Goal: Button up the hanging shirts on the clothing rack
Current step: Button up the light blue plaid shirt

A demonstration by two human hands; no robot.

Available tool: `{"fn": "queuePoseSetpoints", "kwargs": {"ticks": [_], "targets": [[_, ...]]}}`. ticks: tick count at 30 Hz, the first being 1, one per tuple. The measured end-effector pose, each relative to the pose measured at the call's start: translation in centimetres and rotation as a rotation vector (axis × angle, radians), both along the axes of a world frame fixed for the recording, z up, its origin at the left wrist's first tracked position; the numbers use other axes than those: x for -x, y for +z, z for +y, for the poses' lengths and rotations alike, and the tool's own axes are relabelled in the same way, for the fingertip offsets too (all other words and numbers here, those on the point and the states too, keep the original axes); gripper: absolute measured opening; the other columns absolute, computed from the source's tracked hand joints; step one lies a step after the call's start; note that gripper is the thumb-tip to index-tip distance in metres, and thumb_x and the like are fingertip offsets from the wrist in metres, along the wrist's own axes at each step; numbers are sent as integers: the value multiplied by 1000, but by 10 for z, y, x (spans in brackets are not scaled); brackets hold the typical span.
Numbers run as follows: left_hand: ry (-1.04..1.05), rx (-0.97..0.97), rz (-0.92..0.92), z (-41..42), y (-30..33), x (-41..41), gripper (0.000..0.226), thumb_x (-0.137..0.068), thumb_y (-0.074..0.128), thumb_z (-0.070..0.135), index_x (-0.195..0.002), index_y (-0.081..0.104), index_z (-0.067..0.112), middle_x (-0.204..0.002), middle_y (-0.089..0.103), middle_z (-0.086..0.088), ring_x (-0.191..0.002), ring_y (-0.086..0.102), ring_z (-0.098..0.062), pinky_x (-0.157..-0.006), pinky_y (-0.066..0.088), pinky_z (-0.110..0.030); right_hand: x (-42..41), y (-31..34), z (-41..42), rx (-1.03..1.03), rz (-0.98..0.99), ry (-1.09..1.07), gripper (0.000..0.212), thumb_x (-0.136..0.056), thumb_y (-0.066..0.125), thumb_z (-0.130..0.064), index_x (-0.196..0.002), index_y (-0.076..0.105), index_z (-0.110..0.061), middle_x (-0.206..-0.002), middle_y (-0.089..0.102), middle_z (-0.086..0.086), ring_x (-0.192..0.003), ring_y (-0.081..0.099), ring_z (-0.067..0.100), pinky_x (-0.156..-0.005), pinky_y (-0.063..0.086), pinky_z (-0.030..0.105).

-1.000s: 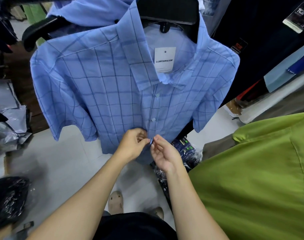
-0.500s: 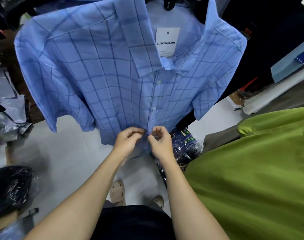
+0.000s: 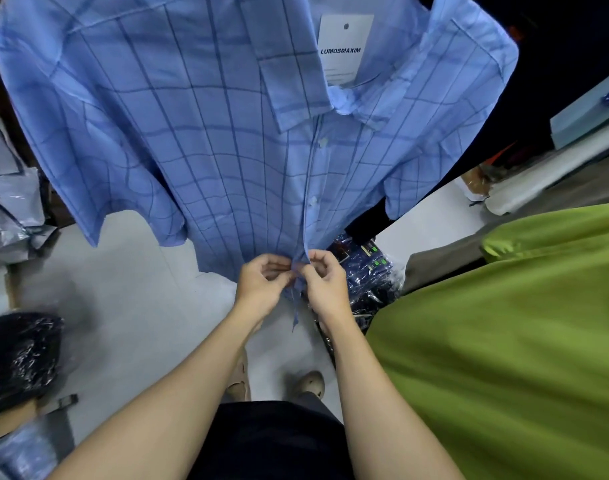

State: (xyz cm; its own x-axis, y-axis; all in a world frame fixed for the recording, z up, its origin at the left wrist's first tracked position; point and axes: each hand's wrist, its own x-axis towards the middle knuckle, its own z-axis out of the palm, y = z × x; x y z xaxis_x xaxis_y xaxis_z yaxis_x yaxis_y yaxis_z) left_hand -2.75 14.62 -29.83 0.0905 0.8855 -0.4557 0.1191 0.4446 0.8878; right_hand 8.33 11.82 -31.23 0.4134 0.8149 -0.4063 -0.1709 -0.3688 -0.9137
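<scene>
A light blue checked short-sleeved shirt (image 3: 209,133) hangs in front of me, with a white paper tag (image 3: 344,50) inside its collar. Two white buttons (image 3: 323,142) on its placket are fastened. My left hand (image 3: 261,285) and my right hand (image 3: 325,285) meet low on the placket, each pinching one edge of the shirt front between thumb and fingers. The button under my fingers is hidden. A short strip of hem hangs below my hands.
A green garment (image 3: 503,341) fills the lower right. Wrapped dark packets (image 3: 368,271) lie on the pale floor (image 3: 123,289) behind the shirt. Grey plastic bags (image 3: 8,202) and a black bag (image 3: 19,355) sit at the left. My feet (image 3: 310,382) stand below.
The view has moved in closer and the shirt now fills the top of the frame. My hands have come together on the placket, from fingertips apart to both pinching it.
</scene>
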Motion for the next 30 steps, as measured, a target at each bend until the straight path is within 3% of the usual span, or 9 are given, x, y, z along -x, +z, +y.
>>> {"fn": "queuePoseSetpoints", "kwargs": {"ticks": [3,9,12,15,17,19,22,27,30], "targets": [[-41,16,4,-2,-6,4,18,-81,75,-2,-89,68,13,-89,73,-6,-86,69,-15,-84,58,-30,-3,-5,-4,35,153,-43,16,-84,62,-6,-99,60,-12,-88,69,16,-79,60,27,-66,50,35],[-35,177,-100,-4,-10,5,15,-90,63,-1,-103,69,2,-102,72,-20,-100,69,-33,-87,58,-39,-6,-6,-12,64,327,-93,9,-89,66,2,-97,62,-1,-91,67,23,-86,63,32,-77,52,40],[-40,211,-134,-5,-9,6,19,-90,58,-8,-107,67,-5,-105,70,-25,-95,70,-31,-80,59,-30,-6,-12,-16,92,312,-88,11,-86,66,8,-93,68,-1,-93,69,25,-89,65,33,-88,54,46],[-47,176,-130,-8,-11,10,19,-87,65,-7,-105,68,-5,-104,70,-26,-83,71,-21,-75,58,-24,-4,-13,-20,96,281,-74,14,-76,73,-1,-90,73,-3,-91,69,26,-87,63,34,-93,51,54],[-45,162,-102,-10,-13,11,18,-85,68,-6,-103,68,-5,-102,71,-24,-77,71,-15,-75,59,-25,-4,-11,-22,96,238,-55,14,-75,74,-4,-90,74,-4,-85,67,24,-80,61,29,-81,53,46],[-10,123,-22,-10,-14,10,14,-83,72,-2,-97,71,-1,-97,72,-18,-77,70,-13,-79,59,-28,-6,-10,-22,84,153,-55,10,-81,74,1,-90,73,-4,-81,68,16,-69,61,17,-69,50,29],[81,56,80,-7,-12,8,11,-82,76,3,-86,72,12,-88,73,-7,-80,68,-16,-85,58,-35,-8,-9,-21,72,-12,-81,8,-85,72,0,-89,71,-8,-78,69,6,-66,61,7,-64,48,20],[81,45,51,-5,-7,2,16,-81,75,-1,-82,70,14,-87,74,-11,-84,71,-26,-88,58,-39,-3,-10,-20,61,-106,-13,14,-86,70,-7,-83,68,-20,-77,72,3,-72,66,13,-74,57,38],[55,42,50,-6,-4,-1,12,-84,71,-2,-90,70,8,-93,73,-14,-90,70,-28,-85,58,-32,0,-8,-21,42,-92,-9,12,-85,71,-9,-83,68,-20,-76,73,4,-72,68,16,-78,58,45]]}}
